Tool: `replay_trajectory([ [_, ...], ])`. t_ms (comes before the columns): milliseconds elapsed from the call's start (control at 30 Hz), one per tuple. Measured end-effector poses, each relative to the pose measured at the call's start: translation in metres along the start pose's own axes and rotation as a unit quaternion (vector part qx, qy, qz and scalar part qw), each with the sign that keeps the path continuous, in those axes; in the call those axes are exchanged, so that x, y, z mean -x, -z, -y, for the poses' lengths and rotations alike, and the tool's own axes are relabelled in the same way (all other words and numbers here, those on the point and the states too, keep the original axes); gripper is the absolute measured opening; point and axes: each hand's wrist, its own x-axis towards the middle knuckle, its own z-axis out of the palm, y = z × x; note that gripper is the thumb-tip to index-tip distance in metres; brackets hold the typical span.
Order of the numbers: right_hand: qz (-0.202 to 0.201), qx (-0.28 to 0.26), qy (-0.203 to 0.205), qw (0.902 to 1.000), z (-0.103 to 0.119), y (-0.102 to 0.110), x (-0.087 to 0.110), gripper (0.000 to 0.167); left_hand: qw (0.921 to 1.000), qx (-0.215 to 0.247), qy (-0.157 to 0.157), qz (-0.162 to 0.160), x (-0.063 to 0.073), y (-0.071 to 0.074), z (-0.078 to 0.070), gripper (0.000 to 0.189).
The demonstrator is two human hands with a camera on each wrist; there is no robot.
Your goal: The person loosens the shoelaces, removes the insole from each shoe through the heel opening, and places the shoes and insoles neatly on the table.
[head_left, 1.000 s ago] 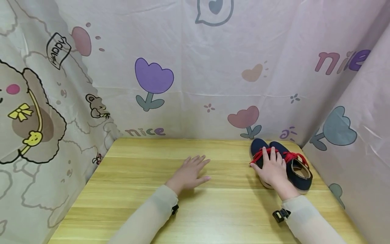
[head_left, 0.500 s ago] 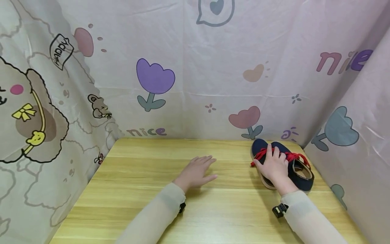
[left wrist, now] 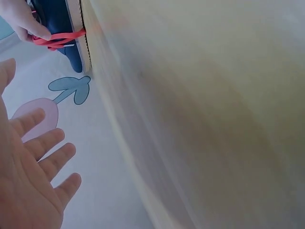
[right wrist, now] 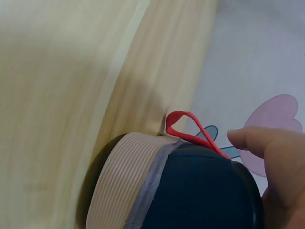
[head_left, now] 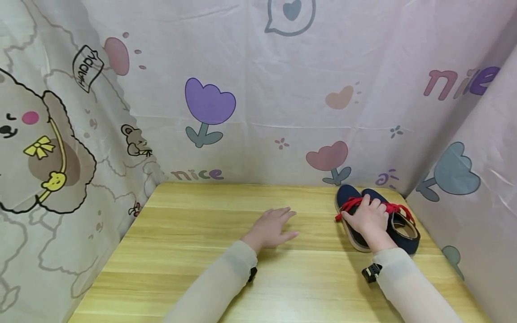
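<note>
Two navy lace-up shoes with red laces stand side by side at the far right of the table in the head view: the left shoe [head_left: 355, 236] and the right shoe [head_left: 405, 242]. Over the left shoe lies my right hand [head_left: 370, 220], fingers bent across its laced top and fingertips partly hidden. In the right wrist view, the thumb [right wrist: 259, 140] stands apart from the dark heel. My left hand [head_left: 269, 227] hovers above the middle of the table, fingers spread and holding nothing; its palm [left wrist: 26, 179] shows in the left wrist view.
The light wooden table [head_left: 194, 224] meets a printed curtain [head_left: 258, 89] at the back. More curtain hangs along the left and right sides, close beside the right shoe. A small black device [head_left: 371, 272] sits at my right wrist.
My right hand's fingers have bent from nearly straight over the left shoe. My left hand has moved a little to the right. The view has turned slightly left; the shoes stay on the table.
</note>
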Motion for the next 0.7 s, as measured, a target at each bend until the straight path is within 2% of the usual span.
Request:
replay_trajectory([
  [233, 0.028, -0.004, -0.019, 0.9994, -0.004, -0.006, -0.007, 0.109, 0.9999, 0.016, -0.002, -0.006, -0.01, -0.005, -0.002, 0.07],
  [400, 0.055, -0.003, -0.033, 0.9979, -0.001, -0.008, -0.012, 0.112, 0.9998, 0.013, 0.012, -0.01, -0.017, -0.008, -0.001, 0.071],
  [567, 0.086, -0.007, -0.052, 0.995, -0.001, -0.005, -0.013, 0.118, 0.9995, 0.017, 0.021, -0.014, -0.028, -0.008, -0.006, 0.071],
  [700, 0.092, -0.018, -0.06, 0.9938, -0.001, -0.005, -0.013, 0.117, 0.9994, 0.013, 0.024, -0.023, -0.037, -0.012, -0.009, 0.071],
])
